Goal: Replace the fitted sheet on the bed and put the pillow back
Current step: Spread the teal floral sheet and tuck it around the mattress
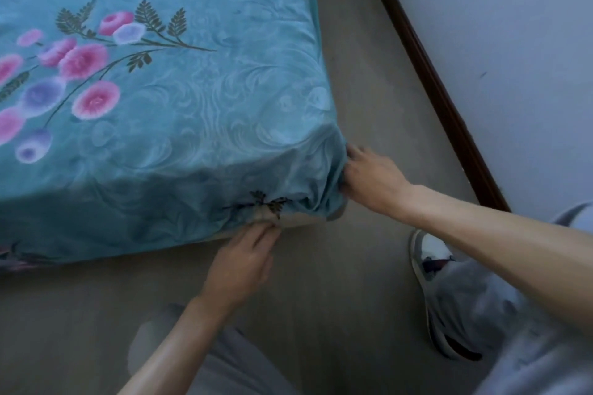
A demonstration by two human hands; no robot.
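Two bare hands work at the near corner of the bed in my head view. Nearest to me are my grey trouser legs (500,346), and a white and dark sneaker (431,269) planted on the pale wood-look floor (337,282) to the right of the corner.

My left hand (240,266) reaches to the lower hem on the near side of the bed, its fingers pinching the gathered edge of the teal fitted sheet with pink and purple flowers (192,99), where a leaf print bunches up. My right hand (369,176) is at the corner itself, fingers curled into the folds of cloth on the right side and gripping them. Both hands touch the sheet; they are apart from each other, with the rounded corner between them.

Below the hem near the corner a pale strip of mattress (308,218) shows uncovered. The sheet lies flat across the top of the bed, with puckers only at this corner.

On the right of the bed a strip of floor runs away from me, bounded by a dark brown skirting board (426,67) at the foot of a pale bluish wall (513,42). I see no pillow in this view.
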